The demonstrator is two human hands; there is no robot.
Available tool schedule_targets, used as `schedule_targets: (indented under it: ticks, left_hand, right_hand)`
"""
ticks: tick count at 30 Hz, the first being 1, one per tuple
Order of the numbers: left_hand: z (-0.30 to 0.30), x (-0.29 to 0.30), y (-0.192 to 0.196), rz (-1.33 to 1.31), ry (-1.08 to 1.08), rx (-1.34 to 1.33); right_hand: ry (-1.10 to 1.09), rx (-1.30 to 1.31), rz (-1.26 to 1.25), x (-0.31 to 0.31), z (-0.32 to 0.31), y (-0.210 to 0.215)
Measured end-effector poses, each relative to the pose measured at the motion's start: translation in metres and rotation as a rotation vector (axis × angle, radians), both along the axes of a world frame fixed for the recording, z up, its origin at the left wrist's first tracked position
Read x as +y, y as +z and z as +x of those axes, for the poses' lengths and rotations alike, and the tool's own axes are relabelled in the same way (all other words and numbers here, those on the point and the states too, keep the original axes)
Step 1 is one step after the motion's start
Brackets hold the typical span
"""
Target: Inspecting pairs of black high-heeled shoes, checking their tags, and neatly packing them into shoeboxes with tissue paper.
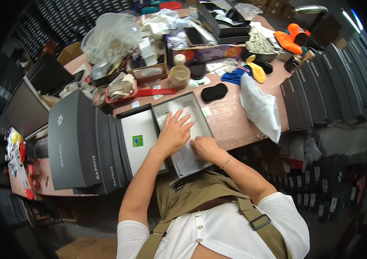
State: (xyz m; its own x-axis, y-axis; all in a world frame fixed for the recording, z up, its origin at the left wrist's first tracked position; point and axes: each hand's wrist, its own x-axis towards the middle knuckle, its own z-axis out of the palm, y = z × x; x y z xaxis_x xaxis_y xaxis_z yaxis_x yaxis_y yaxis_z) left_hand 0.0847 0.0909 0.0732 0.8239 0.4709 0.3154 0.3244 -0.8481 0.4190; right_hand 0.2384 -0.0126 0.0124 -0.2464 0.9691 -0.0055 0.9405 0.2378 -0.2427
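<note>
- White short-sleeved shirt (231, 228) with small round snap buttons down the front.
- Olive apron (200, 192) with strap and dark buckle (260, 222).
- Thin bracelet (225, 162) on right wrist.

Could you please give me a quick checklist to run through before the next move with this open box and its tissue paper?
1. Left hand flat on the white tissue paper, fingers spread: ok.
2. Right hand pressing the paper at the box's right side: ok.
3. Open grey box fully on the table: not ok, its near end juts over the edge toward the person.
4. Lid within reach, lying open beside the box on the left: ok.
5. Anything under the paper: cannot tell.
6. White plastic bag apart from the box: ok.
</note>
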Motion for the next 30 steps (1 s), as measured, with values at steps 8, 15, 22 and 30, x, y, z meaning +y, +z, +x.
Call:
schedule_targets:
  ticks: [8,15,22,30]
  left_hand:
    - [0.025,0.031,-0.016,-0.112,0.132,0.670]
    - [0.065,-0.013,-0.015,-0.183,-0.013,0.003]
    - [0.085,-0.055,-0.005,-0.492,-0.094,-0.108]
    - [0.131,-0.067,-0.005,-2.471,-0.254,-0.481]
  right_hand:
    - [-0.533,0.193,0.514,-0.069,0.136,0.130]
    - [-0.903,-0.308,0.123,-0.053,0.306,0.030]
    - [-0.518,-0.252,0.518,0.000,0.299,0.078]
    - [0.061,0.183,0.573,-0.028,0.140,0.211]
